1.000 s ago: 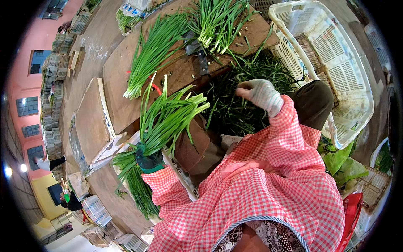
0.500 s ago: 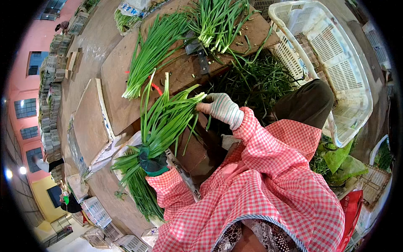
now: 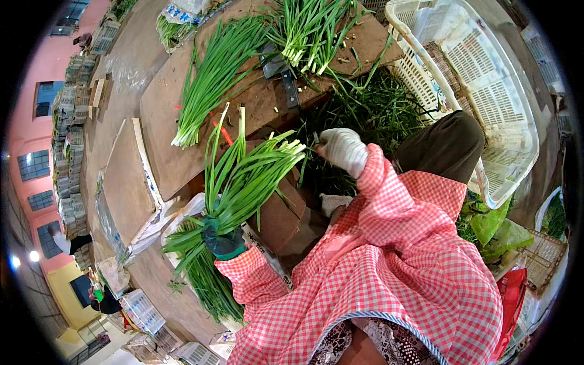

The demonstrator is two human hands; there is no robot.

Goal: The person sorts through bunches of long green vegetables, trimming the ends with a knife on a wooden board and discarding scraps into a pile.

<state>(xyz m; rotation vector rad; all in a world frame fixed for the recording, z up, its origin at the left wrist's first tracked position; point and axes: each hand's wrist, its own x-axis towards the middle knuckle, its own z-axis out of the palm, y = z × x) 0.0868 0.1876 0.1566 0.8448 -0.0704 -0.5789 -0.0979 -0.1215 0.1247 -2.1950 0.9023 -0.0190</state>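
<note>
Green leaf scraps (image 3: 380, 112) lie between right hand (image 3: 342, 151), grip unclear, and white crate (image 3: 502, 85); left hand (image 3: 222, 238) clenches stalks (image 3: 254, 176).

L hand (image 3: 222, 243) pt. hidden by stalks (image 3: 255, 182), upper bunch (image 3: 310, 33) cut off @ top, bg person (image 3: 63, 243) too sm. for detail

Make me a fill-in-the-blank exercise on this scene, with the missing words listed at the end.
1. The bunch of leafy stalks is gripped by the person's ____ hand.
2. The knife on the brown board has a ____ handle.
3. The large plastic crate beside the dark trouser leg is ____ in colour.
4. In the picture, that crate stands to the ____ of the knife.

Missing words: left; black; white; right.
</note>
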